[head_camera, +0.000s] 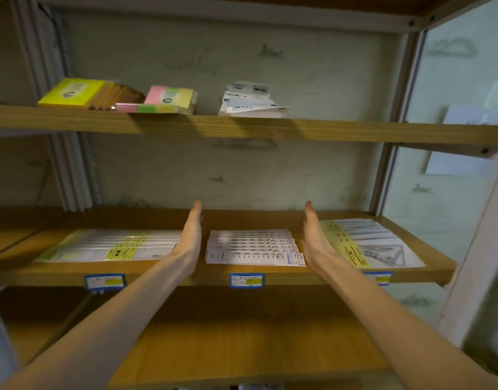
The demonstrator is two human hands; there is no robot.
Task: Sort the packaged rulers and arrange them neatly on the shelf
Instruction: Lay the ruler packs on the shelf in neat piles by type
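Between flat upright hands, white packaged rulers (pixel 253 249) lie overlapped.

light: dim, greenish | shadows: bands on upper shelf edge (pixel 242 128) | focus: soft | edges: wide-angle bowing

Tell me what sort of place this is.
Probably a stationery shop or its stockroom: packaged rulers stacked on a wooden shelf, blue price labels on its front edge, and sticky-note pads on the shelf above.

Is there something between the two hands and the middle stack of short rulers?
Nothing visible. The left hand and right hand stand flat on either side of the middle ruler stack, with only bare shelf in the gaps.
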